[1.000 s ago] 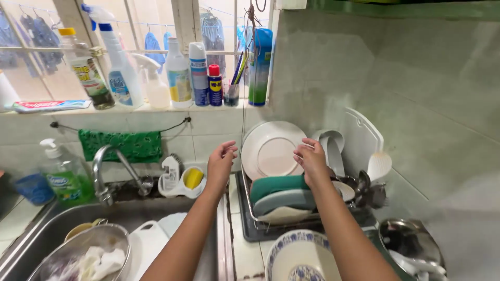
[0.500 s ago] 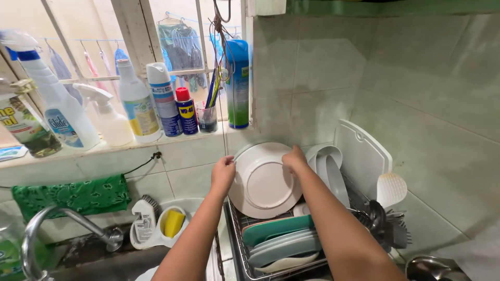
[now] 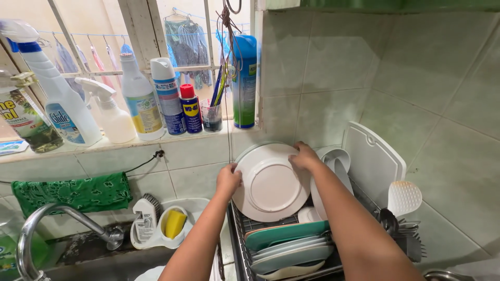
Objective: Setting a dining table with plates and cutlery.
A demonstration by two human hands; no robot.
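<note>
Where it stands on edge at centre frame, the white plate [image 3: 271, 183] is gripped at its left rim by the left hand [image 3: 229, 179] and at its upper right rim by the right hand [image 3: 304, 157], above the dish rack [image 3: 237, 234] of stacked plates [image 3: 289, 244].

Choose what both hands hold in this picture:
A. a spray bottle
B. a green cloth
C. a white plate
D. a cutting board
C: the left hand and right hand grip opposite edges of the white plate, which stands upright above the rack.
</note>
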